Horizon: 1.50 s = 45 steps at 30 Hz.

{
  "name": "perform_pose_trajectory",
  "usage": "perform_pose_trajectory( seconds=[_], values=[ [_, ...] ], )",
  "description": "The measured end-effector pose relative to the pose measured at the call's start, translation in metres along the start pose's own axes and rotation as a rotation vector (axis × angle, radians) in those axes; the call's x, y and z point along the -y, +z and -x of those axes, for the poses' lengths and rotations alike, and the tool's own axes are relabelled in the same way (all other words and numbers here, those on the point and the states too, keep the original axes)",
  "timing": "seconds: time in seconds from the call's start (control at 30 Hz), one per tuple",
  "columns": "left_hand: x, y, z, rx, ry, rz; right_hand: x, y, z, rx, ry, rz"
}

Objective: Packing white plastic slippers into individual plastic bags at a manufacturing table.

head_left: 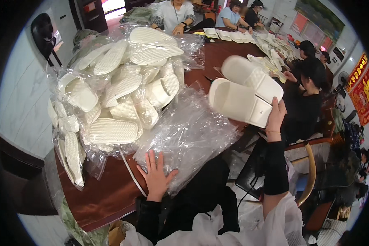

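My right hand (277, 117) grips a pair of white slide slippers (235, 98) by their ends and holds them up over the table's right edge. One slipper overlaps the other, and a strap shows on the farther one. My left hand (155, 176) lies with fingers spread on the near edge of a clear plastic bag (184, 131). The bag looks flat and crinkled, with no slipper visible inside. Beyond it and to the left rises a heap of white slippers in clear bags (115, 131), some soles up.
The reddish-brown table (106, 197) carries a white cord (132, 174) near my left hand. Along its far right lie more white slippers (270, 47). A person in black (303, 98) sits close at the right, near a chair (309, 176); others work at the far side.
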State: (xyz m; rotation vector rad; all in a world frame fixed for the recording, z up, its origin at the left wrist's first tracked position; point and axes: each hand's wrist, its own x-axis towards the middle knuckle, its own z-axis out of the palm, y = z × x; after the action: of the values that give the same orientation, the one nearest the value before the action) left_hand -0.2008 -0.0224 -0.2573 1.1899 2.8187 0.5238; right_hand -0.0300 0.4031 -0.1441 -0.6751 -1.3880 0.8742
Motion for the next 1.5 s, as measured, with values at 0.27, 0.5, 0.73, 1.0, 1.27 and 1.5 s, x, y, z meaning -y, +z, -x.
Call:
perform_pose_trajectory(
  seconds=[0.27, 0.5, 0.73, 1.0, 1.27, 1.5],
  values=[
    [0.069, 0.059, 0.009, -0.193, 0.089, -0.549, 0.085, 0.099, 0.150, 0.831, 0.024, 0.384],
    [-0.010, 0.006, -0.008, 0.028, 0.029, 0.020, -0.105, 0.020, 0.087, 0.423, 0.203, 0.799],
    [-0.001, 0.003, -0.001, -0.100, 0.031, -0.018, -0.098, 0.032, -0.044, 0.420, -0.006, 0.855],
    [-0.005, 0.000, -0.008, -0.044, 0.032, 0.081, -0.077, 0.073, -0.037, 0.218, -0.209, 0.848],
    [0.007, 0.007, 0.001, -0.079, -0.001, 0.037, 0.128, 0.249, 0.194, 1.253, -0.972, 0.273],
    [0.001, 0.015, -0.001, -0.110, 0.027, 0.067, 0.147, 0.271, 0.208, 0.885, -0.659, -0.050]
  ],
)
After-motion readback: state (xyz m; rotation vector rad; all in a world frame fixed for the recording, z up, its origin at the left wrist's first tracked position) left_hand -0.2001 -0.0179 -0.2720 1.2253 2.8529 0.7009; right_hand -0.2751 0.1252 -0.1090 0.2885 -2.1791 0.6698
